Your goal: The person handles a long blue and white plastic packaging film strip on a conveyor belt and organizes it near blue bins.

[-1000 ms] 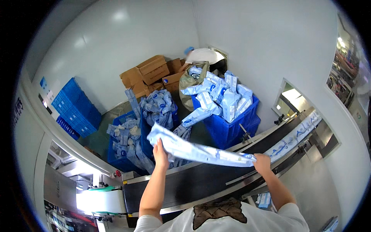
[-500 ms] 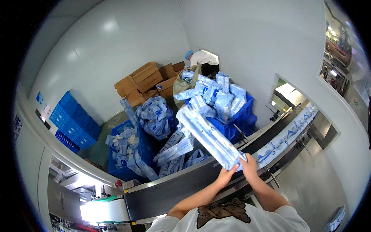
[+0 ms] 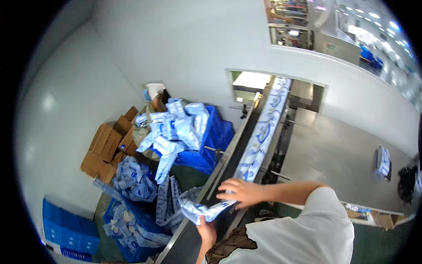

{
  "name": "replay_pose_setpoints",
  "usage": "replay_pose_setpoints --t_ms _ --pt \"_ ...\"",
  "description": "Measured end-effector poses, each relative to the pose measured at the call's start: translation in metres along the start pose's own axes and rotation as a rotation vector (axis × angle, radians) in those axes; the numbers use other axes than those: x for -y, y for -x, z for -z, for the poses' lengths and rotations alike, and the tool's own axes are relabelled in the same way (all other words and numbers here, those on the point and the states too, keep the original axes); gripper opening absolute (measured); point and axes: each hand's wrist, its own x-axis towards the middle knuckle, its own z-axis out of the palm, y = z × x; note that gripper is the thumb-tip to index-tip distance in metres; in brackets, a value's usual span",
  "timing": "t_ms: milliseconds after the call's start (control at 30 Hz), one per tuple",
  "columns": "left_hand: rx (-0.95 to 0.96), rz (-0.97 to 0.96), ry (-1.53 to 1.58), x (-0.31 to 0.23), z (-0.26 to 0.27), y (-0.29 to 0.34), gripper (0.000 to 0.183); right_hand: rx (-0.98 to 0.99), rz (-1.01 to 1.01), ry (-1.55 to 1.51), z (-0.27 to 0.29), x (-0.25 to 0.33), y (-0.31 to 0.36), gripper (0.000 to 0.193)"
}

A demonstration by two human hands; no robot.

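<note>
Both hands, left hand [image 3: 205, 232] and right hand [image 3: 241, 192], fingers closed on the blue-white packet [image 3: 206, 210], have swung it down from the heaped blue bins [image 3: 206, 154] onto the conveyor belt [image 3: 193, 237].

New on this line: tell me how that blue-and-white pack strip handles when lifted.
Probably floppy: the pack strip sags and crumples between the left hand and right hand. Likely light, pinched by fingers alone. The glossy film may be slippery.

Two hands [image 3: 239, 192], one conveyor belt [image 3: 228, 163], several cardboard boxes [image 3: 105, 147].
</note>
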Motion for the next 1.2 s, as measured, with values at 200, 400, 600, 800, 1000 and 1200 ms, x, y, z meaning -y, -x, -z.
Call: replay_pose_setpoints --t_ms 200,400,600,800,1000,1200 --pt "-0.084 -0.121 -0.131 -0.034 0.047 -0.001 0.029 -0.302 -0.339 0.423 0.026 -0.089 0.051 0.041" --pt "-0.184 -0.468 -0.355 -0.092 0.046 -0.003 0.038 -0.182 -0.521 0.448 -0.007 -0.116 0.061 0.024" --pt "-0.341 -0.683 -0.37 -0.154 0.047 -0.048 0.041 -0.26 -0.561 0.392 -0.02 -0.097 0.022 0.013" --pt "-0.189 -0.473 0.008 -0.179 0.004 -0.118 0.052 -0.322 -0.72 0.363 -0.035 -0.074 -0.006 0.011" --pt "0.281 0.096 -0.035 -0.018 -0.072 -0.104 0.049 -0.343 -0.893 0.057 -0.052 -0.062 -0.021 0.026" --pt "0.312 0.225 -0.023 0.03 -0.099 -0.08 0.049 -0.262 -0.916 -0.163 -0.05 -0.037 -0.026 0.031"
